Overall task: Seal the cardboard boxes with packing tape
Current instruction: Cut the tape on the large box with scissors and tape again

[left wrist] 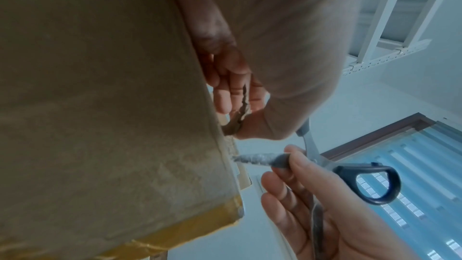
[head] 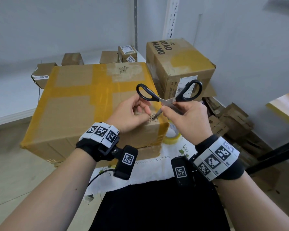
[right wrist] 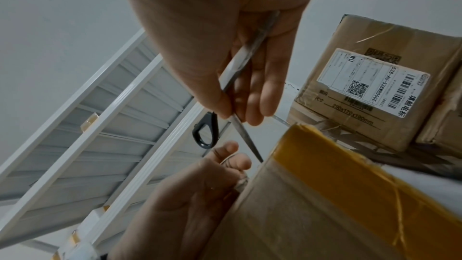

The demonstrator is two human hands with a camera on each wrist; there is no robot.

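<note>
A large cardboard box [head: 83,104] banded with yellow tape lies on the table before me. My left hand [head: 144,113] pinches a crumpled strip of tape [left wrist: 241,114] at the box's near right top corner. My right hand [head: 168,108] grips black-handled scissors [head: 168,97] by one blade, handles up and spread wide. The other blade's tip touches the torn corner beside my left fingers. In the right wrist view the blade [right wrist: 240,62] runs through my right fingers down to the box [right wrist: 312,205]. A roll of clear tape [head: 172,135] lies behind that corner, partly hidden.
A taller box marked XIAO MANG [head: 178,64] stands at the back right. Several small boxes [head: 72,59] sit along the far wall. Flattened cardboard [head: 228,120] is stacked at the right. A white embroidered cloth [head: 157,164] covers the table's near edge.
</note>
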